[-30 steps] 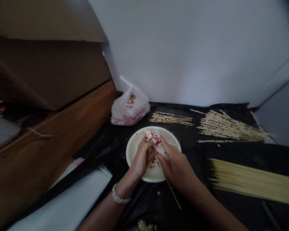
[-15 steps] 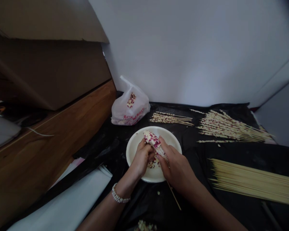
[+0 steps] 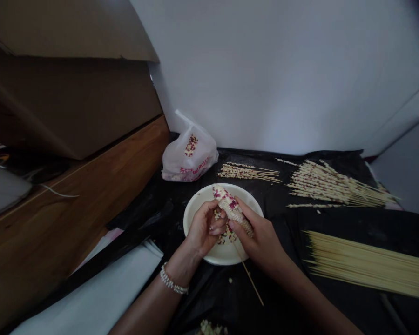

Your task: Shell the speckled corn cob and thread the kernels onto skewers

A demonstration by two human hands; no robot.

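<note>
Corn cob (image 3: 232, 208) has shifted rightward, clamped in the right hand (image 3: 260, 232). Left hand (image 3: 203, 229) (bracelet (image 3: 173, 280) at wrist) cups kernels (image 3: 217, 214), lower center.

Held over the bowl (image 3: 192, 204): one fat corn cob (image 3: 232, 207), tipped on a slant. White and purple bits on its far end, pale rows on its near end. Inside the bowl, under the cob: loose kernels (image 3: 225, 237), cream and dark red. Across the bowl's near rim: a thin stick (image 3: 253, 284), slanting outward.
</note>
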